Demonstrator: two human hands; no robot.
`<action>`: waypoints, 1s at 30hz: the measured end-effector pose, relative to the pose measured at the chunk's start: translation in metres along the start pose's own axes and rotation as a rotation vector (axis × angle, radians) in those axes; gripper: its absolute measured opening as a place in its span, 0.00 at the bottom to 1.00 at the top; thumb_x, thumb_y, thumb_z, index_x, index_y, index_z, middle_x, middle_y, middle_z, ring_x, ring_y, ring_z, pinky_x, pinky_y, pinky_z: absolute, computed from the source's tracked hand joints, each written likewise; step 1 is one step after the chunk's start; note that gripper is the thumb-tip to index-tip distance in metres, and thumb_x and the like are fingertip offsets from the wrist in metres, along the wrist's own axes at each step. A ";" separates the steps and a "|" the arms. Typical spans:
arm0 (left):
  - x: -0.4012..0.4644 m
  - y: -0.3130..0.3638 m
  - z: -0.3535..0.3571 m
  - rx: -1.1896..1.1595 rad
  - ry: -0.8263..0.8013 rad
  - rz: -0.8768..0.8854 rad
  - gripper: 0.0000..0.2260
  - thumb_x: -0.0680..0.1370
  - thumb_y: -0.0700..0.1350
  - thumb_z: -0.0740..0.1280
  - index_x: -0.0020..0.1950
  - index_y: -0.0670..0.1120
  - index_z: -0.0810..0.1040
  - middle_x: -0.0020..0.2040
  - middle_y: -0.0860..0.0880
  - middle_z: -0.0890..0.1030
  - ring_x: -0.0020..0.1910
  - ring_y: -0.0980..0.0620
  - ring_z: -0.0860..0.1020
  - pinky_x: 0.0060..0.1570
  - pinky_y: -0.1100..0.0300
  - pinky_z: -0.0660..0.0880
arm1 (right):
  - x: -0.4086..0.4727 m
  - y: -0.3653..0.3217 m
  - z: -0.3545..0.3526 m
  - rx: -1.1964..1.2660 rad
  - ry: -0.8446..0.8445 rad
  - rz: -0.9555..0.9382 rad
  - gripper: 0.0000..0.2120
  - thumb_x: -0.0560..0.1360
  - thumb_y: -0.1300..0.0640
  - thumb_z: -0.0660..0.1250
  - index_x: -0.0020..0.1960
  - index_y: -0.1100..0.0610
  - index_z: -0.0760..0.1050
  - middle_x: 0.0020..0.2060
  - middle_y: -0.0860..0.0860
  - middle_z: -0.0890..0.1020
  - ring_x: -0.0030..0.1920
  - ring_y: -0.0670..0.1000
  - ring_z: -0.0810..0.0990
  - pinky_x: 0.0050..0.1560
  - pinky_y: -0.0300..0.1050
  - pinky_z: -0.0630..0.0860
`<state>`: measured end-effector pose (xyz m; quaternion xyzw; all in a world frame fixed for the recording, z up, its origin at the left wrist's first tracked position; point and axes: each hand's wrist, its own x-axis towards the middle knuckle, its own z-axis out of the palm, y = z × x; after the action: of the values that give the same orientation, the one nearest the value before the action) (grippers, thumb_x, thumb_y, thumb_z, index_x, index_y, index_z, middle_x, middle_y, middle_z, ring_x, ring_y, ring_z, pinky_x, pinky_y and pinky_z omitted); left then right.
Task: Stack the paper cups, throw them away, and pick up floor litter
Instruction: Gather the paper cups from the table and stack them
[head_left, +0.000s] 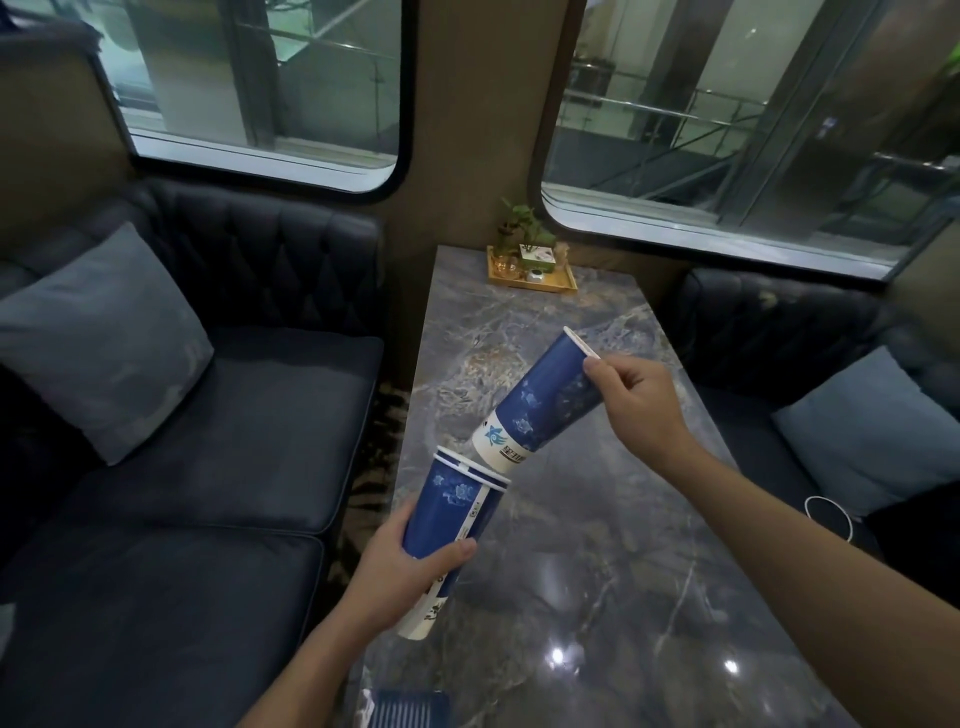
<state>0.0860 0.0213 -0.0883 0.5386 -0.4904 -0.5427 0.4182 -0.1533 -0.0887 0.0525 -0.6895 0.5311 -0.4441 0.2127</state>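
My left hand (402, 569) grips a nested stack of blue-and-white paper cups (451, 512) around its lower half, mouth tilted up and to the right over the table's left edge. My right hand (636, 397) pinches the rim of a single blue paper cup (540, 402). That cup is tilted with its white base pointing down-left, and the base sits right at the mouth of the stack, just entering it.
A grey marble table (571, 571) runs from me to the wall, with a small wooden tray of plants (530, 265) at its far end. Dark sofas with grey cushions (104, 338) flank both sides. A blue striped object (410, 709) lies at the table's near edge.
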 end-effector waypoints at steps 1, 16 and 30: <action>-0.001 0.000 0.000 0.000 -0.006 0.001 0.28 0.64 0.58 0.78 0.61 0.55 0.77 0.54 0.52 0.85 0.51 0.53 0.84 0.50 0.55 0.81 | -0.001 -0.002 0.000 0.011 -0.003 -0.002 0.21 0.79 0.58 0.62 0.27 0.58 0.69 0.24 0.53 0.69 0.26 0.45 0.65 0.29 0.40 0.62; -0.017 0.017 -0.004 -0.146 -0.327 -0.123 0.27 0.66 0.53 0.76 0.63 0.45 0.78 0.56 0.43 0.85 0.52 0.46 0.84 0.48 0.58 0.79 | -0.021 -0.009 0.017 0.274 -0.192 0.031 0.27 0.68 0.47 0.62 0.29 0.74 0.66 0.29 0.56 0.68 0.32 0.52 0.64 0.34 0.44 0.62; -0.015 0.020 0.003 -0.295 -0.373 -0.190 0.30 0.64 0.54 0.78 0.62 0.44 0.77 0.47 0.40 0.84 0.42 0.41 0.82 0.43 0.49 0.78 | -0.090 -0.014 0.041 0.193 -0.642 0.178 0.22 0.76 0.50 0.60 0.70 0.47 0.64 0.71 0.43 0.68 0.70 0.41 0.66 0.70 0.51 0.67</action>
<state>0.0821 0.0331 -0.0659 0.4061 -0.4215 -0.7353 0.3417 -0.1155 -0.0087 0.0073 -0.7219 0.4505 -0.2324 0.4711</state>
